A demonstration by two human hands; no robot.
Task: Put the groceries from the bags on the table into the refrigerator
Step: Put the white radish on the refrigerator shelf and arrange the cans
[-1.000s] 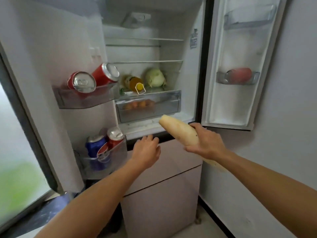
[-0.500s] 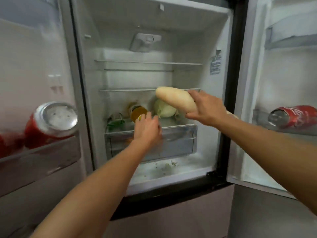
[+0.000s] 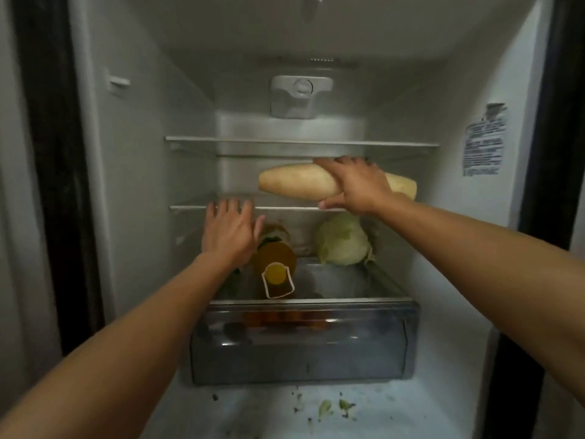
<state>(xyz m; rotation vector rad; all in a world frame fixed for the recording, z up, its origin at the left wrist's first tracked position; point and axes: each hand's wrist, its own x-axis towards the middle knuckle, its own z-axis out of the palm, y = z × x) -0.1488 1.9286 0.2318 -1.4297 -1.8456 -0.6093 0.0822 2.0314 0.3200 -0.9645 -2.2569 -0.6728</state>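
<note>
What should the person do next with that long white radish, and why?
Probably lower the white radish onto the middle glass shelf and let go. The right hand grips it lying sideways inside the refrigerator, just over that shelf, and the open left hand hovers by the shelf's front edge. I cannot tell whether the radish already touches the glass.

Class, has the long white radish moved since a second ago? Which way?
Yes. Held by the right hand, the radish rose from below the crisper drawer to just above the middle shelf.
</note>
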